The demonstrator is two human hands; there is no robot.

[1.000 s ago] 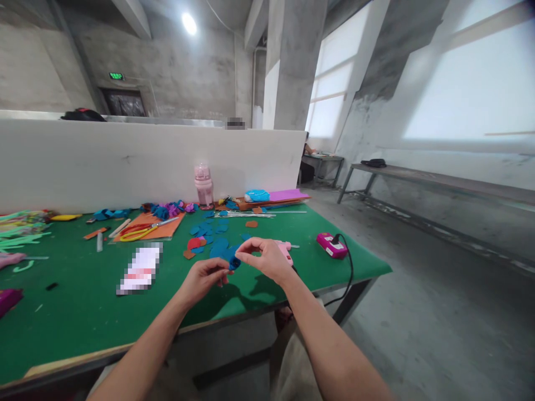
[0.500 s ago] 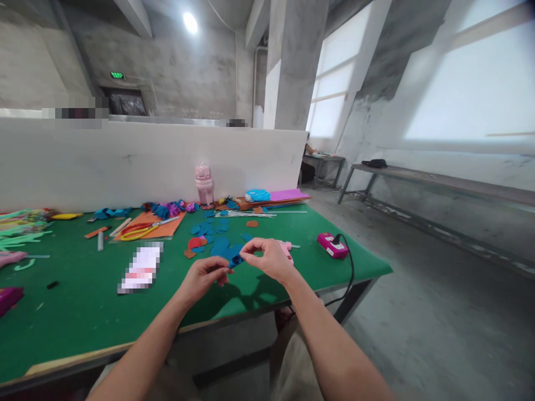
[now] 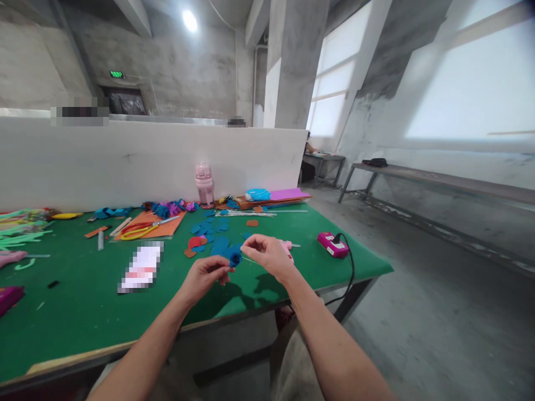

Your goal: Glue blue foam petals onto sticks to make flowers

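Note:
My left hand (image 3: pixel 210 274) is closed, its thumb and fingers pinching a small rolled blue flower (image 3: pixel 235 258) just above the table. The flower's dark, coiled centre faces up towards me. My right hand (image 3: pixel 267 255) is closed in a pinch at the flower's upper right edge; whether anything is between the fingertips I cannot make out. A thin pale strand (image 3: pixel 249 260) runs beneath those fingertips. Behind the hands lie loose blue petal pieces (image 3: pixel 204 229), with a red piece (image 3: pixel 194 243) among them. Partly hidden by my right hand is a pink glue gun (image 3: pixel 287 245).
The green table (image 3: pixel 83 312) also holds a magenta power box (image 3: pixel 332 245) with a black cable, scissors (image 3: pixel 140 230) on an orange sheet, and a blurred white slip (image 3: pixel 142 267). A pink bottle (image 3: pixel 204 185) stands against the white partition (image 3: pixel 159 161).
The blue flower has turned so that its coiled centre shows more. My right fingertips have shifted slightly up and the thin strand now shows below them.

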